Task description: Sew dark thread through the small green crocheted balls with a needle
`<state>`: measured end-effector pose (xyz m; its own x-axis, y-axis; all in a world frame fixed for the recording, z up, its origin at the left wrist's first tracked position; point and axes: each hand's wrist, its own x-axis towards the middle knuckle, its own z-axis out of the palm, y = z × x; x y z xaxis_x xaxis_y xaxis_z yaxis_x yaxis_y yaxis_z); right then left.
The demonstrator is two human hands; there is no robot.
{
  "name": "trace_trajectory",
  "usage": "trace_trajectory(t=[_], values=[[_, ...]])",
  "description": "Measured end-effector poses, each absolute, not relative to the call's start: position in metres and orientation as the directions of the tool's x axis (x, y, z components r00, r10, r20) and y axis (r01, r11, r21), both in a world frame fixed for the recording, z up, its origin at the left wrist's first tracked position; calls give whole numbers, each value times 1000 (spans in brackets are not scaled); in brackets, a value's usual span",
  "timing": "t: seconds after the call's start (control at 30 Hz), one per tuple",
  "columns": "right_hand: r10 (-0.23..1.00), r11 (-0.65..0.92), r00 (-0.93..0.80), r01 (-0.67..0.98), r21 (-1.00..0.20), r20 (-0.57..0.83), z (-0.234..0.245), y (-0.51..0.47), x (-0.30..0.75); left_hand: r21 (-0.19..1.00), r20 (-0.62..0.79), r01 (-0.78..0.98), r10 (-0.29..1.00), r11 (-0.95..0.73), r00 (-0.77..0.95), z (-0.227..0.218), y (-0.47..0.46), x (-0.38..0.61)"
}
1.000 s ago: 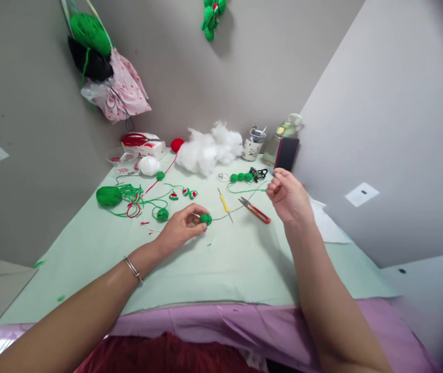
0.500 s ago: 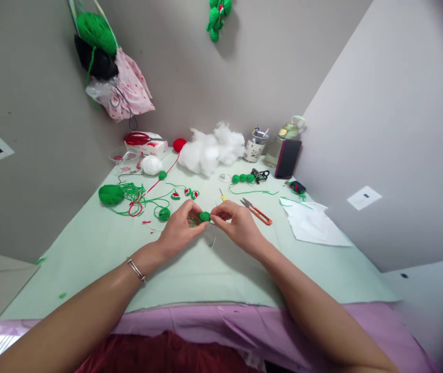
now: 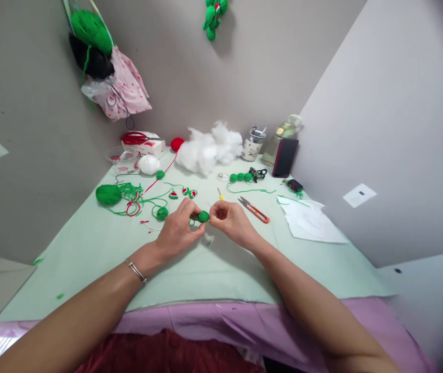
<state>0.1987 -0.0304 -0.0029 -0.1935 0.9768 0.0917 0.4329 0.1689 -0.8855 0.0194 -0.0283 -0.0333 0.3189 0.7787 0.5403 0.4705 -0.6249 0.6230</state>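
Observation:
Pinched between the fingers and thumb of my left hand (image 3: 178, 226) is a small green crocheted piece (image 3: 203, 216), with a loop of green yarn beside it. Close against its right end, my right hand (image 3: 232, 221) is closed in a pinch, thumb and forefinger tips together. Whatever those fingertips hold is too small to make out. Just beyond the hands lies a thin tool with a yellow handle (image 3: 221, 196). Orange-handled thread snips (image 3: 259, 213) rest to the right of my right hand. A small green ball (image 3: 162, 213) sits left of my left hand.
Green yarn (image 3: 108, 195) and tangled strands spread at the left. White stuffing (image 3: 206, 151) and a red yarn ball (image 3: 177, 144) stand at the back. Joined green balls (image 3: 240, 177), a pen cup (image 3: 253, 146), a bottle (image 3: 279, 140), a phone (image 3: 285, 158) and white paper (image 3: 310, 220) are rightward.
My right thumb and forefinger have drawn together into a tighter pinch beside the green crocheted piece. My left hand still grips the piece. The whole view has shifted slightly.

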Motion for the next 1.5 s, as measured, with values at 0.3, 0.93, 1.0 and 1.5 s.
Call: trace_trajectory(t=[0.3,0.93,1.0,1.5], values=[[973,144,-221,379,-914,61,-2,-29,201,638,553,385,745,-667,374,-39,-22,13],[917,382,-262,355,-853,301,-1,-32,206,957,288,-116,910,-265,300,-26,-21,12],[898,432,-271,407,-804,346,-2,-33,206,962,271,-111,913,-249,304,-26,-22,12],[897,436,-121,396,-808,425,2,-30,214,986,64,-166,920,2,388,-21,-22,10]])
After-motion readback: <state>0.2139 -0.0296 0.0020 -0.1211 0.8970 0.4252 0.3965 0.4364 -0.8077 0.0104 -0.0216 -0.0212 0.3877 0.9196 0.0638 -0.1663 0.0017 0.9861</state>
